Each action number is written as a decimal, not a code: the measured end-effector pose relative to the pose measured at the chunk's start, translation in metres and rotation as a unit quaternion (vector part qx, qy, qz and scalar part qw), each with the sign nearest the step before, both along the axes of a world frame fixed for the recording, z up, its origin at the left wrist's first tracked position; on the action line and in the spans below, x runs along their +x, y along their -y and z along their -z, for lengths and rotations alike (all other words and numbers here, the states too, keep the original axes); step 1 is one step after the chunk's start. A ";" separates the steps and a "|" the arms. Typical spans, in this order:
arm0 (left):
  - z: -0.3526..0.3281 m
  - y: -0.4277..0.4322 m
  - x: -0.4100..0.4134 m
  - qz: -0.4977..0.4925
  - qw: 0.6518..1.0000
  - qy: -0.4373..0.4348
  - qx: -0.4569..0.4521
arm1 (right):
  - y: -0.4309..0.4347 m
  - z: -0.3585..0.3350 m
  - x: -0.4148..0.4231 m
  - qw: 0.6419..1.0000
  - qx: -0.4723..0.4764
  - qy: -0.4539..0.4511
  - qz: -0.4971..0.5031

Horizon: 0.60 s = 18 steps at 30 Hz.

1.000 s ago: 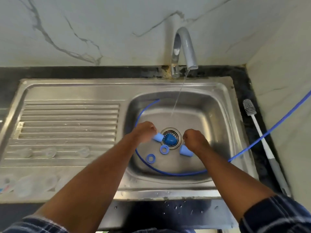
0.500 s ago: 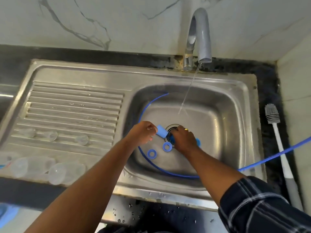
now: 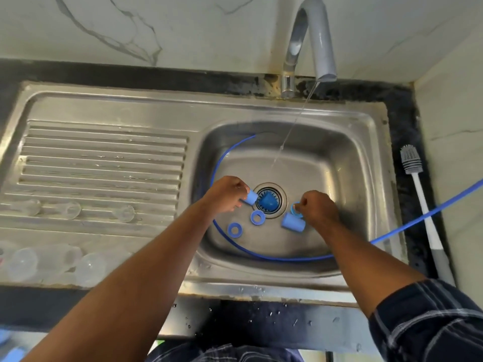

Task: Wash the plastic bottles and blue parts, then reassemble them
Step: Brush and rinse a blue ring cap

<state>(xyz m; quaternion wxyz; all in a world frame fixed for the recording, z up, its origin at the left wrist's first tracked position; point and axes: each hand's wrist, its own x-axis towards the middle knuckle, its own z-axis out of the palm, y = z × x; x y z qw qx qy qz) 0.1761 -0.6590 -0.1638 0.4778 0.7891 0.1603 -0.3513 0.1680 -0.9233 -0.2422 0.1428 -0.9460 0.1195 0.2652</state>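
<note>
My left hand (image 3: 226, 195) holds a small blue cap (image 3: 251, 197) just left of the drain (image 3: 269, 201), where a blue cone-shaped part sits. My right hand (image 3: 317, 209) pinches a thin blue ring (image 3: 295, 207) right of the drain. Below that ring another blue cap (image 3: 292, 222) lies on its side on the basin floor. Two flat blue rings (image 3: 258, 217) (image 3: 234, 229) lie in front of the drain. Clear plastic bottles (image 3: 44, 262) lie on the drainboard's near left, and smaller clear parts (image 3: 68, 209) lie on its ribs.
A thin stream runs from the grey tap (image 3: 320, 40) into the steel sink (image 3: 366, 163). A blue hose (image 3: 428, 211) comes in from the right and loops around the basin. A grey and white bottle brush (image 3: 420, 202) lies on the dark counter at the right.
My right hand has moved from over the drain to its right, lifting a thin blue ring. The drain's blue cone and a second cap are now uncovered. My left hand still holds its cap.
</note>
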 end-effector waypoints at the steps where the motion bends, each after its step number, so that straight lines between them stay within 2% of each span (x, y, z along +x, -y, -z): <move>1: -0.001 0.000 0.000 0.005 1.000 0.000 0.000 | -0.006 0.001 -0.001 1.000 -0.010 -0.011 0.004; 9: 0.000 -0.004 -0.004 0.028 1.000 0.000 0.000 | -0.039 -0.002 0.002 0.995 -0.068 -0.062 0.027; 14: 0.006 -0.005 -0.004 0.026 1.000 -0.007 -0.007 | -0.034 -0.003 0.001 0.995 -0.071 -0.068 0.035; 18: 0.008 0.001 -0.001 0.023 1.000 -0.008 -0.020 | -0.041 -0.003 0.005 0.994 -0.040 -0.055 0.086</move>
